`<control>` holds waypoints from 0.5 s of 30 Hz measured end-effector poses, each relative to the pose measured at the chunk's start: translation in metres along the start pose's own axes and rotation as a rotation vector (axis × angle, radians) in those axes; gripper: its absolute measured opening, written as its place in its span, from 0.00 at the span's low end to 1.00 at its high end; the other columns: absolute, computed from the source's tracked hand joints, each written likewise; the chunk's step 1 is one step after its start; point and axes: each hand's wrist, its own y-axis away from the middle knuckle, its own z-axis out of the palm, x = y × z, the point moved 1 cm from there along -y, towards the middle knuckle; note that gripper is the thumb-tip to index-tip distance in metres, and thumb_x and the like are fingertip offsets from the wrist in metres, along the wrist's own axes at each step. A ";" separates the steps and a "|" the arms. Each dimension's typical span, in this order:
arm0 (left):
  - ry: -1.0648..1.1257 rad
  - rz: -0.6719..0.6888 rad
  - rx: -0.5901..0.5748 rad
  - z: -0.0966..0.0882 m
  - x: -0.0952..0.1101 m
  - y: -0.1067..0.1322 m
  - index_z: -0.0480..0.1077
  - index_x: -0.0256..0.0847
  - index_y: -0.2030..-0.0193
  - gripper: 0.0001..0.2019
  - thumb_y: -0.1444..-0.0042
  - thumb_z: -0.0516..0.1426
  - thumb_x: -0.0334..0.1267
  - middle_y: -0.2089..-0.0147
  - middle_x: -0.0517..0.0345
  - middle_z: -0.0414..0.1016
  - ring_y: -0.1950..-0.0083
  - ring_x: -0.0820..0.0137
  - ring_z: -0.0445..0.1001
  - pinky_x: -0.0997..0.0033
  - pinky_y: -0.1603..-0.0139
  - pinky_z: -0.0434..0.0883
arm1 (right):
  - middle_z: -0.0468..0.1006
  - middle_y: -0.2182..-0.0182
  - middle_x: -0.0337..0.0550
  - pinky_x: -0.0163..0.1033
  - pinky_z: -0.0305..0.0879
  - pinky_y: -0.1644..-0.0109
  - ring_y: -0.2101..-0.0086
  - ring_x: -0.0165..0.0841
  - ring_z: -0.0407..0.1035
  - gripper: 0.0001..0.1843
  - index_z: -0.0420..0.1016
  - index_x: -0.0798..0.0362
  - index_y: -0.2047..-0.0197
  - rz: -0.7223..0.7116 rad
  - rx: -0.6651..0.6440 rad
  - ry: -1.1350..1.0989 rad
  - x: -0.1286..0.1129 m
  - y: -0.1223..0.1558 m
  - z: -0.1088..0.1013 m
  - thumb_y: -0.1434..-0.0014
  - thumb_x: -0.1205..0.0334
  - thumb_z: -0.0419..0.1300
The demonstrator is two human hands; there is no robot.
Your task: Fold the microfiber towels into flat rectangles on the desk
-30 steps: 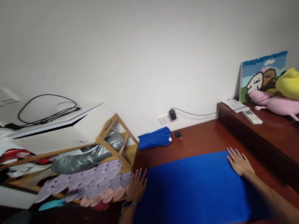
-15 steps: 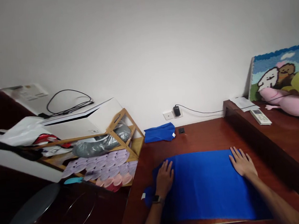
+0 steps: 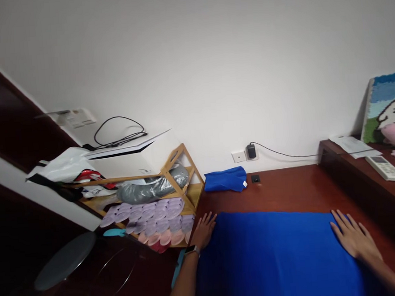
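Observation:
A large blue cloth lies spread on the dark red wooden desk, its near part running out of the bottom of the view. My left hand, with a watch on its wrist, rests flat at the cloth's far left corner, fingers stretched. At the far right corner, my right hand lies flat with fingers spread, partly over the cloth's edge. A second blue cloth, folded and with a small white tag, sits at the back of the desk by the wall.
Left of the desk stands a wooden rack with purple and pink slippers and a white box. A round stool is at lower left. On the raised right shelf lie a remote control and papers. A charger is plugged into the wall.
My left hand has moved left to the cloth's corner, and the left side of the cloth now lies more spread out. My right hand stays at the right edge. The view has shifted left.

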 end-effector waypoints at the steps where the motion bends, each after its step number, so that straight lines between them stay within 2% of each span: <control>1: -0.012 -0.010 0.018 -0.002 -0.009 -0.005 0.64 0.57 0.26 0.24 0.25 0.46 0.45 0.23 0.56 0.64 0.22 0.58 0.59 0.47 0.25 0.59 | 0.56 0.23 0.44 0.56 0.44 0.23 0.25 0.46 0.44 0.45 0.54 0.48 0.21 -0.009 0.016 -0.019 0.003 -0.001 0.003 0.36 0.42 0.35; 4: -0.021 -0.079 0.075 -0.010 -0.028 -0.020 0.68 0.59 0.29 0.22 0.27 0.49 0.48 0.25 0.55 0.67 0.23 0.55 0.62 0.46 0.26 0.60 | 0.59 0.25 0.43 0.58 0.47 0.24 0.25 0.46 0.47 0.46 0.56 0.43 0.22 -0.028 0.044 -0.060 0.010 -0.003 0.009 0.40 0.39 0.38; 6: -0.016 -0.154 0.114 -0.014 -0.033 -0.024 0.67 0.55 0.28 0.23 0.27 0.49 0.49 0.25 0.50 0.67 0.24 0.53 0.63 0.46 0.27 0.62 | 0.58 0.24 0.43 0.58 0.47 0.24 0.25 0.46 0.46 0.48 0.56 0.44 0.22 -0.022 0.037 -0.068 0.013 -0.004 0.011 0.42 0.37 0.38; 8: 0.000 -0.273 0.175 -0.015 -0.032 -0.014 0.63 0.48 0.25 0.26 0.25 0.46 0.49 0.26 0.44 0.68 0.27 0.52 0.67 0.49 0.31 0.66 | 0.57 0.24 0.44 0.58 0.47 0.23 0.25 0.47 0.45 0.50 0.54 0.47 0.21 -0.011 0.022 -0.084 0.015 -0.003 0.010 0.43 0.35 0.38; 9: 0.014 -0.341 0.216 -0.013 -0.029 -0.002 0.61 0.44 0.24 0.27 0.25 0.45 0.49 0.28 0.41 0.69 0.29 0.52 0.69 0.50 0.32 0.69 | 0.57 0.24 0.45 0.58 0.46 0.23 0.25 0.47 0.46 0.51 0.54 0.47 0.21 -0.010 0.016 -0.099 0.015 -0.003 0.010 0.43 0.35 0.38; 11: 0.039 -0.442 0.294 -0.005 -0.022 0.036 0.61 0.40 0.25 0.28 0.25 0.43 0.50 0.31 0.40 0.72 0.33 0.53 0.73 0.52 0.36 0.71 | 0.60 0.25 0.47 0.61 0.48 0.24 0.26 0.48 0.48 0.50 0.54 0.44 0.22 -0.014 0.021 -0.137 0.016 -0.003 0.009 0.44 0.34 0.39; 13: 0.042 -0.468 0.330 0.007 -0.014 0.088 0.63 0.43 0.26 0.27 0.26 0.46 0.51 0.33 0.43 0.74 0.34 0.52 0.74 0.52 0.37 0.73 | 0.63 0.27 0.48 0.62 0.50 0.25 0.27 0.50 0.51 0.50 0.54 0.39 0.22 -0.023 0.029 -0.168 0.019 -0.002 0.009 0.46 0.34 0.41; 15: 0.025 -0.461 0.297 0.020 -0.007 0.141 0.66 0.48 0.28 0.26 0.28 0.50 0.50 0.36 0.44 0.76 0.37 0.50 0.75 0.50 0.40 0.75 | 0.65 0.28 0.48 0.64 0.53 0.26 0.28 0.51 0.55 0.50 0.53 0.36 0.22 -0.044 0.041 -0.153 0.024 -0.002 0.010 0.47 0.34 0.42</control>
